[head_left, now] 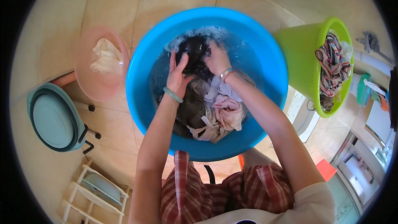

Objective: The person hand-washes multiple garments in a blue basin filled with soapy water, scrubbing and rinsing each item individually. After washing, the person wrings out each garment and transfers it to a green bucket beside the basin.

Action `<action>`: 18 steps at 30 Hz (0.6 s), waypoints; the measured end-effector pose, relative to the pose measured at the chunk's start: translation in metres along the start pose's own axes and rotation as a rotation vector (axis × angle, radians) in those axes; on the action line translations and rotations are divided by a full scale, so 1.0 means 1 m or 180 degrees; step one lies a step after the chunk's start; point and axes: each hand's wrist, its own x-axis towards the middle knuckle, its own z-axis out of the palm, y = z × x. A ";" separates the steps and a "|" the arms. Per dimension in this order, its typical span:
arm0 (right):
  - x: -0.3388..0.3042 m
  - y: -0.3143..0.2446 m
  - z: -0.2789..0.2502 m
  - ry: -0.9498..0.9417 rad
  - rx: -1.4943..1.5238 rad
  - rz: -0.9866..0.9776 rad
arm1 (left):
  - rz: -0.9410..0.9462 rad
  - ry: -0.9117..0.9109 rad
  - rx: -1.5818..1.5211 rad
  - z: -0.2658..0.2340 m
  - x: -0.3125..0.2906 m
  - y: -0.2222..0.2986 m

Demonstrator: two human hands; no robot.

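Observation:
A wide blue basin [271,95] of sudsy water stands in front of me. In it, wet black cloth [192,56] bunches up between my two hands near the far side. My left hand [179,74], with a pale green bangle at the wrist, has its thumb and fingers about the cloth's left edge. From the right, my right hand [217,59] grips the same cloth, its fingertips partly hidden in the folds and foam. Closer to me lie a pink garment [229,112], pale lavender cloth [222,89] and dark brownish cloth [190,110], all soaked.
At the left are a pink translucent basin [85,74] with white cloth [106,56] inside, a grey-green folding basin [54,120] and a cream rack [93,199]. To the right, a lime-green bucket [296,49] leans toward me, filled with striped laundry [333,64].

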 end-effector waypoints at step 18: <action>-0.105 -0.124 -0.049 0.0614 0.0520 -0.2590 | -0.0916 -0.1739 -0.2230 -0.003 0.003 -0.002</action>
